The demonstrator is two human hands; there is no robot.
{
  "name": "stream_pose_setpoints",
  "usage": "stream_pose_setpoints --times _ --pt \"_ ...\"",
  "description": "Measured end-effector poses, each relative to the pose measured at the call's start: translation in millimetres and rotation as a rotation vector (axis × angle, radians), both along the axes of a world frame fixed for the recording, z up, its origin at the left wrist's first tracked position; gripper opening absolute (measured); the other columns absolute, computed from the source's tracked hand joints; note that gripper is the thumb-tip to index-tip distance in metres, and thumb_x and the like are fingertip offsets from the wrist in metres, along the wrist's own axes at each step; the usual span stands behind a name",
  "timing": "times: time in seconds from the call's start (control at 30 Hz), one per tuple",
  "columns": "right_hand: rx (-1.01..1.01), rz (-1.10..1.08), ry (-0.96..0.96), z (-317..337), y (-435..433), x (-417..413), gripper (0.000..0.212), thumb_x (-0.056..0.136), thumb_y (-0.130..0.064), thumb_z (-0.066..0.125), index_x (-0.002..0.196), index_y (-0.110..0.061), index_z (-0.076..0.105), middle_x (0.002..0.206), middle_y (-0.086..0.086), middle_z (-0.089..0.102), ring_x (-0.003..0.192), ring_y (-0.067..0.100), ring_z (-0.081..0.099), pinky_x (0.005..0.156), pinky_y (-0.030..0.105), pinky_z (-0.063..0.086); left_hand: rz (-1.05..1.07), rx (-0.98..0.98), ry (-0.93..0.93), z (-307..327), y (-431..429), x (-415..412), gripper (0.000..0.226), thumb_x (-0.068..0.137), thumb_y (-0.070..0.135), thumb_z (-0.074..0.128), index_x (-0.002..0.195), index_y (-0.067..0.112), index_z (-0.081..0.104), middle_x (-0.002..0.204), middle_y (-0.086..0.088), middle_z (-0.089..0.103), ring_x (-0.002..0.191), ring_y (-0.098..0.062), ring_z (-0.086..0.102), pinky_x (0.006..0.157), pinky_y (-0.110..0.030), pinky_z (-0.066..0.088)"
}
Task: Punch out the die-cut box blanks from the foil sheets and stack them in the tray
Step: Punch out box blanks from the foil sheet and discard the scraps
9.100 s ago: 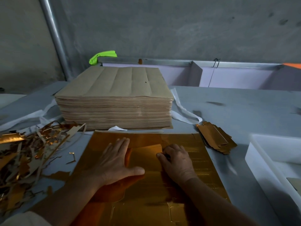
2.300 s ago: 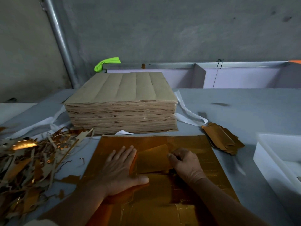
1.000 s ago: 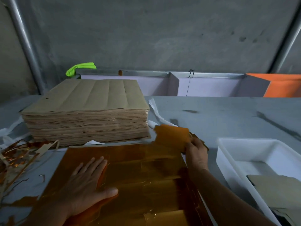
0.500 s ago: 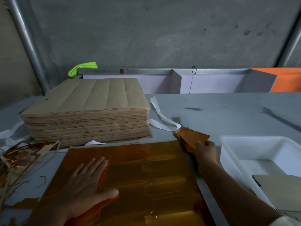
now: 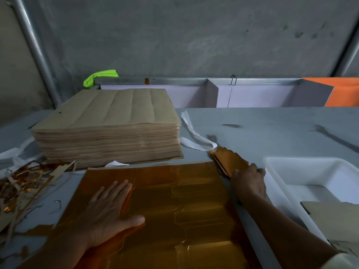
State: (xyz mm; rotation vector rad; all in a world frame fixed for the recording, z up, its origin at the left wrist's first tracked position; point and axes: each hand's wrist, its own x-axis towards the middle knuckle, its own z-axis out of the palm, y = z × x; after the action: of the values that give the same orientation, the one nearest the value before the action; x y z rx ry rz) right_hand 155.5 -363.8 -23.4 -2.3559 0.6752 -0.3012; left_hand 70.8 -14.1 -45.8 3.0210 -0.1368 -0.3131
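A gold foil sheet [image 5: 174, 210] with die-cut outlines lies flat on the grey table in front of me. My left hand [image 5: 108, 212] presses flat on its left part, fingers spread. My right hand [image 5: 249, 180] rests on the near end of a small pile of punched gold blanks [image 5: 227, 159] lying just right of the sheet's far corner; its fingertips are hidden, so its hold is unclear. A white tray [image 5: 291, 166] stands at the right, with brown-backed blanks [image 5: 334, 216] in its near part.
A thick stack of brown-backed sheets [image 5: 108, 125] stands behind the foil sheet. Gold and brown scrap strips [image 5: 23, 189] lie heaped at the left. White strips [image 5: 194, 136] lie beside the stack. Partitioned bins [image 5: 252, 94] line the back wall.
My right hand pulled a blank out of the sheet, carried it right and set it on the small pile beside the tray. My left hand kept pressing the sheet.
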Motion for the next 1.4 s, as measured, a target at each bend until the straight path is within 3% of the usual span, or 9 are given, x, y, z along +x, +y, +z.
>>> stream_pose_setpoints --times 0.1,0.23,0.33,0.43,0.6,0.9,1.07,1.27,1.4 --pt "-0.144 0.116 -0.033 8 9 -11 0.04 0.098 -0.027 0.048 0.135 -0.014 0.041 0.135 0.01 0.04 0.1 0.031 0.054 0.076 0.037 0.037 -0.007 0.025 -0.001 1 0 -3 0.124 0.056 0.105 0.009 0.154 0.034 -0.019 0.161 0.014 -0.023 0.147 -0.007 -0.021 0.121 -0.037 -0.008" --pt "-0.221 0.647 -0.113 11 42 -33 0.029 0.1 -0.033 0.049 0.128 -0.026 0.051 0.126 -0.001 0.047 0.095 0.011 0.05 0.075 0.027 0.046 -0.007 0.031 -0.008 -1 3 -3 0.113 0.066 0.099 0.008 0.154 0.033 -0.018 0.162 0.012 -0.023 0.147 -0.008 -0.021 0.12 -0.037 -0.009" --pt "-0.235 0.948 -0.078 2 71 -55 0.03 0.097 -0.048 0.048 0.124 -0.036 0.05 0.121 -0.013 0.04 0.096 0.004 0.049 0.074 0.017 0.045 -0.001 0.009 -0.026 -4 4 -1 0.103 0.071 0.093 0.0 0.155 0.035 -0.016 0.163 0.013 -0.02 0.148 -0.007 -0.02 0.121 -0.037 -0.009" --pt "-0.305 1.071 -0.09 -9 91 -72 0.036 0.087 -0.067 0.035 0.109 -0.04 0.045 0.112 -0.019 0.034 0.099 0.002 0.041 0.083 0.021 0.044 0.007 -0.016 -0.042 -5 5 -1 0.09 0.079 0.084 -0.001 0.155 0.037 -0.013 0.163 0.015 -0.017 0.147 -0.005 -0.019 0.121 -0.036 -0.009" --pt "-0.451 1.086 -0.116 -22 105 -88 0.061 0.083 -0.075 0.023 0.121 -0.035 0.05 0.116 -0.013 0.041 0.102 0.007 0.035 0.094 0.03 0.039 0.005 -0.034 -0.082 -10 7 0 0.08 0.083 0.075 -0.007 0.155 0.039 -0.012 0.163 0.017 -0.016 0.147 -0.004 -0.019 0.121 -0.035 -0.01" --pt "-0.376 1.042 -0.165 -31 104 -87 0.059 0.083 -0.068 0.026 0.121 -0.035 0.056 0.118 -0.012 0.049 0.103 0.007 0.04 0.095 0.031 0.041 0.028 0.032 -0.05 2 -1 -7 0.061 0.099 0.061 0.004 0.154 0.039 -0.014 0.164 0.009 -0.019 0.149 -0.012 -0.021 0.121 -0.043 -0.013" --pt "-0.397 1.036 -0.163 -30 103 -89 0.061 0.082 -0.067 0.023 0.123 -0.034 0.055 0.119 -0.009 0.049 0.105 0.01 0.041 0.095 0.033 0.04 0.159 0.01 -0.073 2 -15 -32 0.054 0.103 0.055 0.007 0.153 0.044 -0.011 0.165 0.008 -0.015 0.15 -0.016 -0.017 0.12 -0.045 -0.011" --pt "-0.356 1.048 -0.177 -28 102 -90 0.036 0.094 -0.052 0.043 0.122 -0.032 0.057 0.12 -0.007 0.049 0.11 0.012 0.044 0.097 0.034 0.041 0.386 -0.033 -0.107 -7 -18 -52 0.054 0.103 0.054 0.009 0.154 0.044 -0.008 0.166 0.004 -0.009 0.151 -0.021 -0.014 0.12 -0.051 -0.008" --pt "-0.336 1.049 -0.188 -28 102 -90 0.029 0.097 -0.045 0.044 0.12 -0.031 0.056 0.116 -0.007 0.049 0.105 0.01 0.043 0.093 0.032 0.044 0.406 -0.026 -0.124 -13 -20 -52 0.055 0.102 0.055 0.008 0.154 0.044 -0.007 0.166 0.004 -0.01 0.151 -0.021 -0.013 0.12 -0.052 -0.008"
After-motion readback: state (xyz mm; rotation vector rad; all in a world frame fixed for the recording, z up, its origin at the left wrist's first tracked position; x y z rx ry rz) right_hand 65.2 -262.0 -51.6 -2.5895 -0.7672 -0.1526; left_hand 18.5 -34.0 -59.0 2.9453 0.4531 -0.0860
